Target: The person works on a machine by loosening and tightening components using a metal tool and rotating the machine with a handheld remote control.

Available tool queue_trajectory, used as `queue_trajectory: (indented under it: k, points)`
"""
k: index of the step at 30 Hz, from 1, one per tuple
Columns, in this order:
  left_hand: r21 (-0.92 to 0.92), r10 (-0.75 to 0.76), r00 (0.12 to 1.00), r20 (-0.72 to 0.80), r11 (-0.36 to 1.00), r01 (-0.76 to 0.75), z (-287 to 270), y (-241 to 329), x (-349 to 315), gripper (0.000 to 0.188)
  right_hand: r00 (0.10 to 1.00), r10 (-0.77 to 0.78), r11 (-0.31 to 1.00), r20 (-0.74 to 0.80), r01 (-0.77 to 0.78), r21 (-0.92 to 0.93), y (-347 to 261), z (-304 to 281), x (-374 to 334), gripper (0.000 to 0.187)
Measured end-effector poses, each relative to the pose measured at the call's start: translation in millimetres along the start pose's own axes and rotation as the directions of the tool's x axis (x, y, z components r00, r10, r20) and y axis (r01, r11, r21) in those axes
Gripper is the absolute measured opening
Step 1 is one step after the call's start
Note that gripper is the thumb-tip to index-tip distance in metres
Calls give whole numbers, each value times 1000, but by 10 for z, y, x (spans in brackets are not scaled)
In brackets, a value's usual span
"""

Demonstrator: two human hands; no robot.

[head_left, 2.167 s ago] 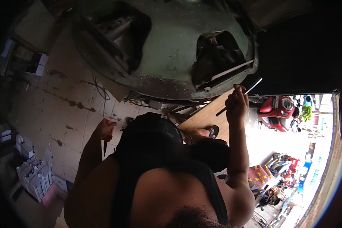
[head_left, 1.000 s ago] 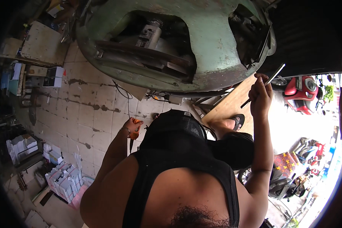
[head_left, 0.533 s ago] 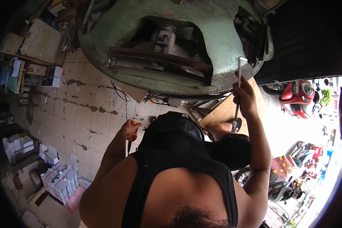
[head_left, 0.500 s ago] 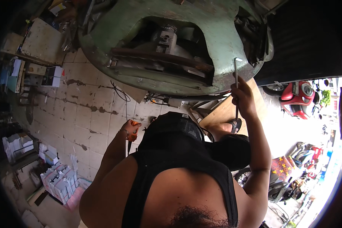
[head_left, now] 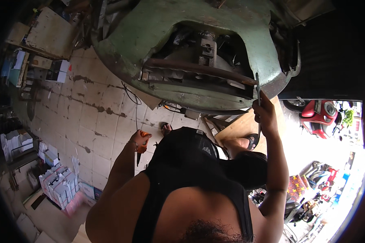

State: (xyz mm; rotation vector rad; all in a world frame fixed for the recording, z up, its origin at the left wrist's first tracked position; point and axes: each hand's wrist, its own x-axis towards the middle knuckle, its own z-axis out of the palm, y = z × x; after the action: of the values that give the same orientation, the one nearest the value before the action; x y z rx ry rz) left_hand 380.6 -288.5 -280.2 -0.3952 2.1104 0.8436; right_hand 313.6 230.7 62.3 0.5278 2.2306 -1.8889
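Observation:
My left hand (head_left: 138, 139) is closed around an orange-and-black handheld device (head_left: 141, 146), its exact kind unclear. A thin dark cord runs up from it, and a dark narrow part hangs below the fist. In my right hand (head_left: 266, 114) a slim metal rod (head_left: 258, 92) stands nearly upright. The rod's upper end lies over the green paint of a big round machine (head_left: 267, 52), next to the right end of a rusty brown bar (head_left: 198, 69). That bar spans the machine's opening, in front of a toothed metal block (head_left: 207, 50).
Below the machine's right edge leans a wooden board (head_left: 241, 125), near my sandalled foot (head_left: 252, 141). Paper bundles (head_left: 60, 184) are stacked at lower left. A red motorbike (head_left: 318, 115) stands at right. Another cord loops over the tiled floor (head_left: 89, 133).
The machine appears shifted right and down in view. My right hand and the rod have moved slightly down and right, bringing the rod's tip beside the brown bar's end. Both grips persist.

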Motion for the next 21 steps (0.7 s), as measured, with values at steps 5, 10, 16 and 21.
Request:
queue_trajectory:
  k: [5,10,16,21]
  points:
    - [-9,-32,999,9,999,32,73,-164,194,73,991,10,1000,-132,-14,-25,118,-113,283,67]
    - [-37,-29,1000,-5,999,29,-152,-237,201,74,974,-35,996,-225,15,-91,213,-35,370,62]
    - [-84,25,1000,-11,996,-26,-239,-316,390,83,958,-17,994,-288,-15,-108,235,-54,498,58]
    - [-149,3,1000,5,989,-2,-322,-230,387,87,952,-28,993,-304,-8,-116,216,-7,619,56]
